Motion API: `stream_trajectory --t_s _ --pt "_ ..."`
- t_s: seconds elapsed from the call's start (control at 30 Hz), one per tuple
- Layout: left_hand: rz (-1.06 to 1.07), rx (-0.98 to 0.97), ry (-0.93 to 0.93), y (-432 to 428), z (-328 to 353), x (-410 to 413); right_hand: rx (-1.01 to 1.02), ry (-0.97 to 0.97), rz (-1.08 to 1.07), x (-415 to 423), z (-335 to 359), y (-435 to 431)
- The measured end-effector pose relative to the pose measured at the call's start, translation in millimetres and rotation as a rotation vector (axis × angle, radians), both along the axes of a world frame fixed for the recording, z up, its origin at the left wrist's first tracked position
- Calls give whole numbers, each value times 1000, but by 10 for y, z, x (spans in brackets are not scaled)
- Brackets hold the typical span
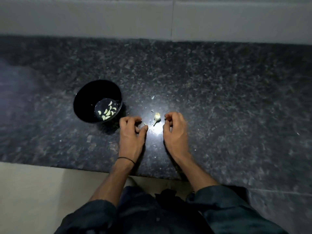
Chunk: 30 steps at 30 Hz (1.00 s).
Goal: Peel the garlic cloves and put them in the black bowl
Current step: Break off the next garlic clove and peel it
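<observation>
The black bowl (84,98) stands on the dark granite counter, left of my hands, with several peeled garlic cloves (107,112) in its bottom. A small garlic piece with a stem (156,118) lies on the counter in a bright patch between my hands. My left hand (131,132) hovers just right of the bowl, fingers curled, and pinches a small pale garlic clove (145,123) between thumb and forefinger. My right hand (175,130) is just right of the garlic piece, fingers loosely curled, with nothing pale visible in it.
Bits of garlic peel (152,97) lie on the counter (219,92) beyond the hands. A pale tiled wall (152,17) runs along the back. The counter's front edge (67,167) crosses under my forearms.
</observation>
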<state>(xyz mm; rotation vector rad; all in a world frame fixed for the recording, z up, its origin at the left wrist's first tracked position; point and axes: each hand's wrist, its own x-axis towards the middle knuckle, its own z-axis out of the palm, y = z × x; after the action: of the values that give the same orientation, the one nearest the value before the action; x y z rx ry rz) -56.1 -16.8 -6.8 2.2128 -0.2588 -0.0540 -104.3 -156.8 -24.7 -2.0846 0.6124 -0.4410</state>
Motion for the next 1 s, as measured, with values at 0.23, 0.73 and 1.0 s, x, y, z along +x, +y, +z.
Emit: stream_trajectory --t_s 0.23,0.73,1.0 --pt "-17 55 -133 -84 -94 -1 -61 4 30 -19 11 -2" --pt "90 192 -410 457 452 541 -144 23 -9 22 27 43" --pt "10 302 -321 700 388 757 -151 33 -9 16 -4 41"
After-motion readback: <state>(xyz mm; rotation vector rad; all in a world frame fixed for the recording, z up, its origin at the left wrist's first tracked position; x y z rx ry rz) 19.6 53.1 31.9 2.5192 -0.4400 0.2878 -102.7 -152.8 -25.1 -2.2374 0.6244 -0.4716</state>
